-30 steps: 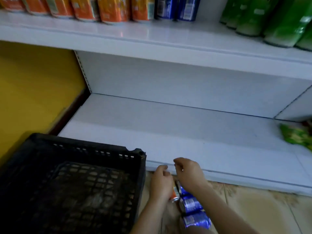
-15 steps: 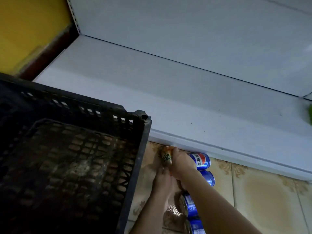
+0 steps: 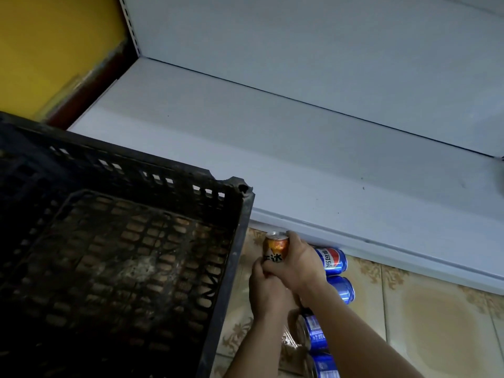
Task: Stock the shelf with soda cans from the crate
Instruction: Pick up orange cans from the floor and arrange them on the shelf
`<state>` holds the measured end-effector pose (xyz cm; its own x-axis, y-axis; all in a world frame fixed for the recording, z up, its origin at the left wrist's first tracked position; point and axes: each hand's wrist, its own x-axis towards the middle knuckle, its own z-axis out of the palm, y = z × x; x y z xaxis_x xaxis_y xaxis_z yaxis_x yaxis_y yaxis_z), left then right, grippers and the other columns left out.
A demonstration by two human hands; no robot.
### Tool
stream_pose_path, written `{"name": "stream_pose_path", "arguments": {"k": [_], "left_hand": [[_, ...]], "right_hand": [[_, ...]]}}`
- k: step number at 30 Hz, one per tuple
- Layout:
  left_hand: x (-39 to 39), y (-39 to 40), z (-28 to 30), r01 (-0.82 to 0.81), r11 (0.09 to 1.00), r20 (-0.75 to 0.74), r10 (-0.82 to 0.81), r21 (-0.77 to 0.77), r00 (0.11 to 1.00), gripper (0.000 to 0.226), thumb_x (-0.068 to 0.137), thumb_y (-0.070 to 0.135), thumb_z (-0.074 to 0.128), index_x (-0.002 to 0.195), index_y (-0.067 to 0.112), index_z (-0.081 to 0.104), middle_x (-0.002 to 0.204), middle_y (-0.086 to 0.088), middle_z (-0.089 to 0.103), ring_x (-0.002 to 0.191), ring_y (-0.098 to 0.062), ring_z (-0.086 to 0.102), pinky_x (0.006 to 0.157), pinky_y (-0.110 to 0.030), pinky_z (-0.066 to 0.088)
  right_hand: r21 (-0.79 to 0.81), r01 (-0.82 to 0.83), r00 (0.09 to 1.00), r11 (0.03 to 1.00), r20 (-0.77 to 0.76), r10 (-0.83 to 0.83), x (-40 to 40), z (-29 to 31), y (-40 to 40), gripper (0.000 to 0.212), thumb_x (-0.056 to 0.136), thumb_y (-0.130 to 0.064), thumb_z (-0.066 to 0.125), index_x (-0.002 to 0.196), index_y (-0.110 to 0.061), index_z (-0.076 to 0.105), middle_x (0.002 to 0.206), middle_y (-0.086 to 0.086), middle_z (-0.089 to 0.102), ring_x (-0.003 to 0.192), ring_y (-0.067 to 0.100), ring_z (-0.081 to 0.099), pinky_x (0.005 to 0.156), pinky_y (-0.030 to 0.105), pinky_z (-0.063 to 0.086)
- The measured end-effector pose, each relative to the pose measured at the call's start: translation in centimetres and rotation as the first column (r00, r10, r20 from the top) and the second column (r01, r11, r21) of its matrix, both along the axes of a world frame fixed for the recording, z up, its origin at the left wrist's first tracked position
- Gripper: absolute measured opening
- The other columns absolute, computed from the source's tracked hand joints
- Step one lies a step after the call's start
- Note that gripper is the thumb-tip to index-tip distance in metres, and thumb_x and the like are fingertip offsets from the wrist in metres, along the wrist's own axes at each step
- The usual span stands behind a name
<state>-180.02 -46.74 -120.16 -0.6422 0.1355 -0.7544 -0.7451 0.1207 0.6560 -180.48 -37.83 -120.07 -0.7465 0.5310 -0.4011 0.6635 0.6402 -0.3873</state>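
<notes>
An orange soda can (image 3: 276, 245) is held upright just above the tiled floor, between the black crate (image 3: 234, 257) and the shelf's front edge. My right hand (image 3: 297, 264) grips its side, fingers curled round it. My left hand (image 3: 268, 293) holds the can's bottom from below. Several blue soda cans lie on the floor to the right of my hands, one (image 3: 331, 260) next to the shelf base, another (image 3: 342, 289) below it, more (image 3: 315, 334) under my right forearm. The white bottom shelf (image 3: 272, 165) holds no cans.
The crate's inside shows only its dark grid bottom; it fills the lower left. A yellow wall (image 3: 49, 50) stands left of the shelf. Beige patterned floor tiles (image 3: 436, 317) spread to the right.
The view has tilted down from the upper shelves to the floor. My hands have lifted the orange can from among the blue cans and raised it slightly toward the shelf edge.
</notes>
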Motion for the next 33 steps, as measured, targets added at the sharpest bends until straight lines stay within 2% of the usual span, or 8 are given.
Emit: {"name": "stream_pose_path", "arguments": {"k": [3,7,14,18,21,26,31,33], "left_hand": [[0.7,0.2,1.6,-0.052,0.993,-0.064,0.059,0.110,0.996,0.033,0.104,0.023,0.043,0.127,0.042,0.056,0.121,0.006,0.066,0.101,-0.011,0.065,0.082,-0.031,0.054],[-0.1,0.0,6.8,0.039,0.932,-0.232,0.050,0.361,0.971,0.034,0.101,0.013,0.048,0.122,0.037,0.060,0.113,0.007,0.070,0.099,-0.005,0.070,0.079,-0.026,0.057],[-2.8,0.6,17.4,0.297,0.945,-0.602,-0.157,0.140,0.783,0.068,0.070,0.043,0.086,0.128,0.046,0.049,0.124,0.010,0.063,0.108,-0.007,0.067,0.088,-0.030,0.059],[-4.4,0.2,24.6,0.267,0.943,-0.725,-0.042,0.199,0.688,0.050,0.072,0.061,0.073,0.114,0.039,0.056,0.100,0.022,0.071,0.093,0.001,0.069,0.075,-0.021,0.056],[-5.6,-0.3,29.1,0.220,0.952,-0.796,0.040,0.215,0.604,0.057,0.080,0.080,0.048,0.106,0.032,0.063,0.095,0.017,0.072,0.087,-0.002,0.070,0.070,-0.022,0.056],[-8.7,-1.5,35.0,0.186,0.969,-0.878,0.059,0.165,0.475,0.061,0.089,0.071,0.029,0.076,0.021,0.061,0.071,0.002,0.068,0.069,-0.011,0.065,0.063,-0.030,0.051],[-11.9,-1.9,40.5,0.093,0.996,-0.947,-0.030,-0.001,0.319,0.053,0.102,0.054,0.028,0.068,0.026,0.056,0.073,0.002,0.064,0.074,-0.011,0.061,0.065,-0.029,0.043],[-14.6,-1.8,42.7,0.020,0.994,-0.982,-0.110,-0.109,0.155,0.044,0.105,0.041,0.037,0.070,0.025,0.057,0.080,0.001,0.063,0.080,-0.012,0.059,0.068,-0.032,0.042]], "right_hand": [[-0.079,0.054,0.991,0.995,-0.122,-0.064,-0.1,3.8,0.6,0.074,0.061,-0.049,0.078,0.123,-0.027,0.045,0.098,-0.006,0.064,0.089,0.016,0.063,0.073,0.031,0.051],[-0.232,0.183,0.909,0.955,-0.329,-0.255,1.2,10.2,1.8,0.070,0.055,-0.043,0.086,0.112,-0.035,0.046,0.095,-0.014,0.065,0.084,0.009,0.065,0.072,0.029,0.052],[-0.283,0.119,0.725,0.952,-0.631,-0.278,2.3,22.9,2.1,0.048,0.071,-0.047,0.084,0.110,-0.041,0.056,0.098,-0.015,0.066,0.074,0.013,0.066,0.066,0.030,0.058],[-0.316,-0.024,0.615,0.948,-0.753,-0.236,1.5,29.5,1.7,0.027,0.087,-0.040,0.071,0.112,-0.045,0.062,0.096,-0.020,0.069,0.087,0.006,0.066,0.068,0.024,0.053],[-0.324,-0.178,0.610,0.929,-0.777,-0.154,1.0,33.4,1.3,0.038,0.094,-0.042,0.061,0.130,-0.052,0.052,0.108,-0.019,0.070,0.098,0.004,0.067,0.077,0.023,0.055],[-0.344,-0.338,0.589,0.876,-0.803,-0.088,-0.1,38.8,0.6,0.070,0.093,-0.018,0.068,0.142,-0.050,0.029,0.113,-0.010,0.072,0.104,0.005,0.067,0.079,0.017,0.052],[-0.244,-0.259,0.527,0.935,-0.846,-0.075,-3.0,43.6,0.3,0.085,0.078,-0.023,0.082,0.143,-0.046,0.033,0.114,-0.011,0.070,0.102,0.007,0.068,0.083,0.032,0.059],[-0.177,-0.174,0.491,0.969,-0.869,-0.070,-4.7,45.1,0.3,0.090,0.070,-0.032,0.085,0.143,-0.044,0.034,0.112,-0.016,0.067,0.098,0.003,0.066,0.081,0.031,0.059]]}}
